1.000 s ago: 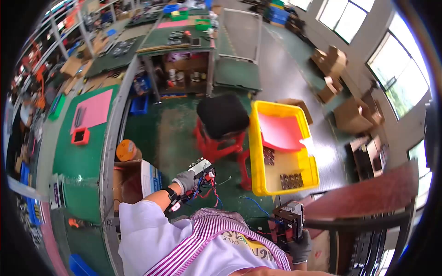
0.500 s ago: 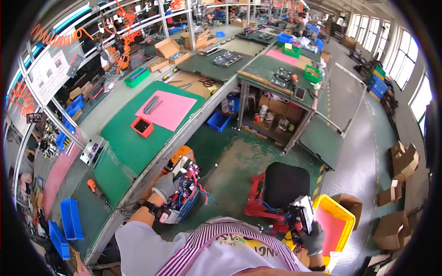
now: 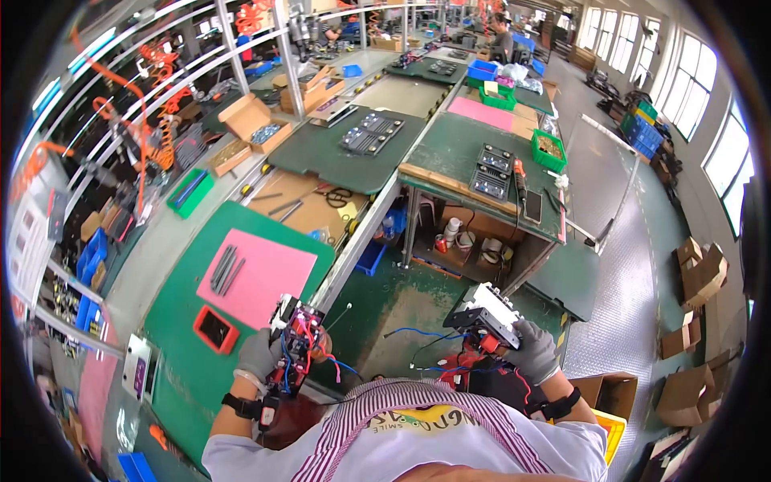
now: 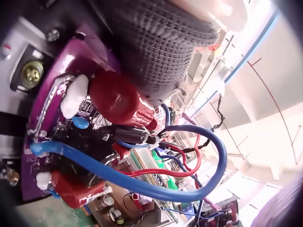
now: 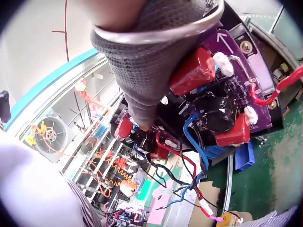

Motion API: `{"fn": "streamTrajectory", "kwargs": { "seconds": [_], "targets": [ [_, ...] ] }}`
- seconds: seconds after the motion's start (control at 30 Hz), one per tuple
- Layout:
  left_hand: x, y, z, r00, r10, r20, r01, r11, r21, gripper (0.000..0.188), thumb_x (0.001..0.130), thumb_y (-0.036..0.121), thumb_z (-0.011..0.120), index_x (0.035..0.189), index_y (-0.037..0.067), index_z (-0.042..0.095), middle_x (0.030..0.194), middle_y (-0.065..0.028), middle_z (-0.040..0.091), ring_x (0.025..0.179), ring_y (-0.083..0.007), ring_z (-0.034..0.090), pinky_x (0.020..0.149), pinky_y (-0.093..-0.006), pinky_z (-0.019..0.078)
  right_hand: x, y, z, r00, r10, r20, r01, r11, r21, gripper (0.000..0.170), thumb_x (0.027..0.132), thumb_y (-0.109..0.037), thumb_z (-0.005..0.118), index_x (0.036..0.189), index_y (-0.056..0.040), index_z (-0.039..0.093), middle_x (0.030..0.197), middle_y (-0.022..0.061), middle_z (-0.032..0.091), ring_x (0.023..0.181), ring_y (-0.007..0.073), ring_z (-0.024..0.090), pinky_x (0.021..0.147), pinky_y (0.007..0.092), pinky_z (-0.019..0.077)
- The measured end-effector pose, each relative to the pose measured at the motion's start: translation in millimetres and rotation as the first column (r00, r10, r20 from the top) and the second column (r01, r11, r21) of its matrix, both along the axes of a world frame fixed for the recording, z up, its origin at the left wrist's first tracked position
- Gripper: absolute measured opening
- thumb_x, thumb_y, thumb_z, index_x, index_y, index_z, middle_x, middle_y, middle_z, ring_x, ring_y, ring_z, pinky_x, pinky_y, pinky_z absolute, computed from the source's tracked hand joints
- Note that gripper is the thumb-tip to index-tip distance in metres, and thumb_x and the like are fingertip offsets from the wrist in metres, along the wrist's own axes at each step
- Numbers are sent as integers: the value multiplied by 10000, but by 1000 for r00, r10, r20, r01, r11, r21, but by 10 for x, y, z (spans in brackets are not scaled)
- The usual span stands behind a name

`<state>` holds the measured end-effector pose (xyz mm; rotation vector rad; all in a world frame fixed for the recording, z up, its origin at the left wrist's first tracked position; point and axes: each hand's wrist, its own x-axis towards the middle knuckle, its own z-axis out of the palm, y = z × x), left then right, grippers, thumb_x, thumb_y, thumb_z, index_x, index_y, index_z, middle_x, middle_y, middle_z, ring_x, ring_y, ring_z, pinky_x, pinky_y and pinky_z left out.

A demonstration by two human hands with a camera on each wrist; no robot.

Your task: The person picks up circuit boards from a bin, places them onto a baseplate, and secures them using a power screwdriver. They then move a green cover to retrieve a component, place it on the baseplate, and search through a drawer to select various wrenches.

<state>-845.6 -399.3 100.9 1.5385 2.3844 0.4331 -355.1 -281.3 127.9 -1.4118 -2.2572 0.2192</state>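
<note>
My gloved left hand (image 3: 259,355) grips an electronic assembly (image 3: 297,345) with red and blue wires, held by the green bench's near edge. Seen from the left wrist, its purple circuit board (image 4: 42,118) carries red cylindrical parts and a thick blue wire (image 4: 142,185), beside the grey glove (image 4: 151,47). My gloved right hand (image 3: 533,352) holds a second assembly (image 3: 487,316), with a pale top block and dangling wires, above the floor. In the right wrist view the glove (image 5: 142,71) lies over its purple board (image 5: 236,71) with red and black cylinders.
On the green bench mat (image 3: 181,297) are a pink sheet (image 3: 273,277) with dark strips and a red tray (image 3: 216,329). A second bench (image 3: 450,153) holds dark assemblies and an orange-handled tool (image 3: 520,178). A yellow crate (image 3: 614,434) and cardboard box (image 3: 610,394) stand at lower right.
The view has swung toward the benches. Both assemblies, still held, are now higher and in front of the body; the black stool is out of sight and the yellow crate mostly so.
</note>
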Motion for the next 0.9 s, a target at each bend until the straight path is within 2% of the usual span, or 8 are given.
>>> {"fn": "streamTrajectory", "kwargs": {
  "seconds": [0.13,0.23,0.33,0.5,0.6,0.8,0.83,0.9],
  "targets": [
    [-201,1227,111,997,-55,-58,56,998,19,264,792,295,530,877,48,562,789,-206,602,769,-379,573,665,-457,444,-38,792,91,997,-74,7,73,996,60,527,548,-396,781,893,-87,529,731,97,584,652,295,597,553,379,466],
    [-400,2103,82,990,-90,-110,94,995,30,264,797,294,525,879,45,554,799,-210,600,770,-382,571,667,-456,444,-71,1563,182,984,-151,92,156,987,-47,515,556,-377,773,912,-95,530,754,105,601,674,293,606,579,377,471],
    [-473,2822,75,995,-43,-95,41,999,-28,278,793,291,528,877,26,544,816,-224,597,781,-391,570,681,-458,445,-119,2494,96,996,-57,71,52,996,79,503,572,-349,760,941,-92,533,753,118,607,690,306,608,609,377,475],
    [-816,3920,24,994,38,-104,-41,999,-30,317,786,303,508,889,6,555,828,-234,597,784,-398,574,702,-453,449,-561,4227,220,983,-183,28,184,945,-272,592,606,-344,721,1090,-73,514,768,150,625,745,328,612,650,402,474],
    [-1010,4471,171,991,77,-110,-89,990,-106,342,783,318,496,884,1,576,838,-238,600,787,-392,580,707,-446,454,-910,5327,49,985,-161,57,169,964,-203,554,673,-428,645,1074,-69,515,768,185,618,764,358,604,663,421,467],
    [-1611,5751,336,976,62,-207,-96,983,-155,388,763,350,527,918,4,605,875,-243,600,822,-381,588,738,-419,466,-1607,6857,-372,944,-330,-26,295,873,-389,568,693,-469,594,1020,-12,507,897,232,610,881,379,583,759,429,446],
    [-1781,6009,318,973,79,-215,-118,977,-176,393,762,354,536,928,5,608,890,-237,602,834,-375,590,747,-413,467,-1728,6987,-404,926,-377,13,350,846,-402,630,691,-451,616,1062,46,507,924,228,614,926,358,577,796,396,434],
    [-2083,6476,196,970,112,-214,-160,962,-222,406,762,363,554,947,7,614,921,-226,606,859,-362,593,765,-401,469,-1811,7371,-739,900,-423,104,423,788,-448,687,690,-507,598,1093,40,496,981,250,595,957,359,569,813,398,433]
  ]
}}
